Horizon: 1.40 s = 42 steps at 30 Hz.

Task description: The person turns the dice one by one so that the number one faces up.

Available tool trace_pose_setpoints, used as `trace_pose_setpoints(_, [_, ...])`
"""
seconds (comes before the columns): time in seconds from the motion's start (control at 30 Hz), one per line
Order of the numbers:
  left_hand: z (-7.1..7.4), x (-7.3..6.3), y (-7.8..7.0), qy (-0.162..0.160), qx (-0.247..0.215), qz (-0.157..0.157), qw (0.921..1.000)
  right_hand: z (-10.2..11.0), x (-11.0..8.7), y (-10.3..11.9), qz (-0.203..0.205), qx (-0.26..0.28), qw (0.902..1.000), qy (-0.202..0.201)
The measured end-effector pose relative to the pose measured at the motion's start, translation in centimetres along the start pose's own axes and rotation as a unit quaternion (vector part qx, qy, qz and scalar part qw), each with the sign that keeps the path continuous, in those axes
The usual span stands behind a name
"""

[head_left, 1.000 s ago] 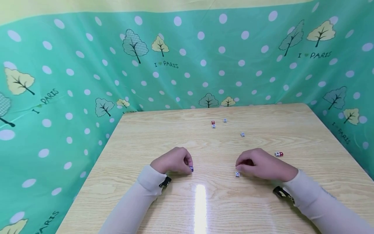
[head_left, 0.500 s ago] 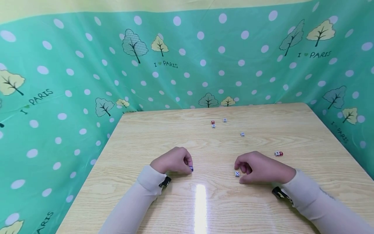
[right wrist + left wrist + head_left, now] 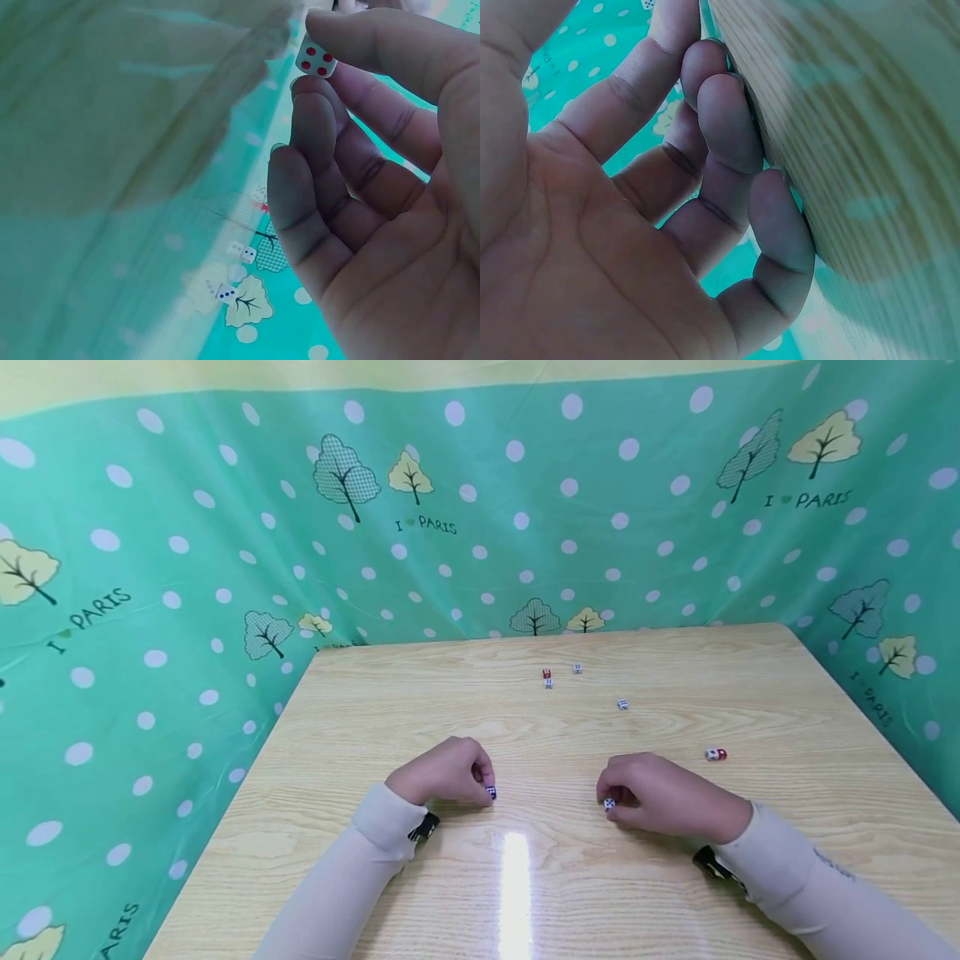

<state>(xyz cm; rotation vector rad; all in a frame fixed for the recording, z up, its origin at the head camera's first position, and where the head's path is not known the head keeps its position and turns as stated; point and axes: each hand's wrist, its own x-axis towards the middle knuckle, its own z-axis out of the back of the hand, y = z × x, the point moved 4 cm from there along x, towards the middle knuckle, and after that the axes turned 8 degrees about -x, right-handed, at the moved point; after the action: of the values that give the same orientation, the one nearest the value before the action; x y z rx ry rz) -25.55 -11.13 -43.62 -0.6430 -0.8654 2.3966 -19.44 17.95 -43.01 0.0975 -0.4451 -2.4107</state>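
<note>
On the left of the head view, my left hand [image 3: 448,772] rests on the wooden table, thumb and index finger pinching a small blue-and-white dotted die [image 3: 491,792]. To the right, my right hand [image 3: 660,793] has its thumb and index finger at either side of a white die [image 3: 609,805] with dark pips on top. In the right wrist view, this white die [image 3: 315,60] shows four red pips between thumb and fingers. The left wrist view shows the other fingers [image 3: 727,120] of the left hand curled against the table surface.
A red die [image 3: 547,674] and a white die [image 3: 548,684] stand together near the back, with another white die [image 3: 577,668] beside them. One more white die [image 3: 622,704] lies nearer. Right of the right hand, a white die [image 3: 711,755] touches a red die [image 3: 722,754].
My right hand has spread its thumb and fingers around the white die, shifted slightly left, and closed them on it. My left hand stays where it was with its die.
</note>
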Motion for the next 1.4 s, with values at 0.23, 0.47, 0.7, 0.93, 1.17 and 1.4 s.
trace_pose_setpoints(0.23, [0.0,0.0,-0.1,-0.004,-0.003,-0.001,1.0,0.6,-0.1,-0.3,-0.012,0.008,0.9998,-0.011])
trace_pose_setpoints(0.47, [0.0,0.1,0.0,-0.002,-0.004,0.003,1.0,0.8,-0.1,-1.1,-0.017,0.04,0.999,-0.006])
trace_pose_setpoints(0.7, [-0.1,0.1,0.2,-0.003,-0.004,0.008,1.0,0.6,0.0,-1.8,-0.019,0.096,0.9952,0.003])
trace_pose_setpoints(0.93, [0.0,0.2,0.2,-0.002,0.002,0.006,1.0,0.6,-0.1,-2.5,-0.044,0.138,0.9894,-0.008])
trace_pose_setpoints(1.17, [0.1,0.1,0.0,0.003,-0.002,0.006,1.0,0.3,-0.1,-3.1,-0.057,0.152,0.9868,0.0])
trace_pose_setpoints(1.4, [0.1,0.0,0.0,0.003,-0.006,0.006,1.0,0.0,-0.2,-3.3,-0.067,0.149,0.9862,0.029])
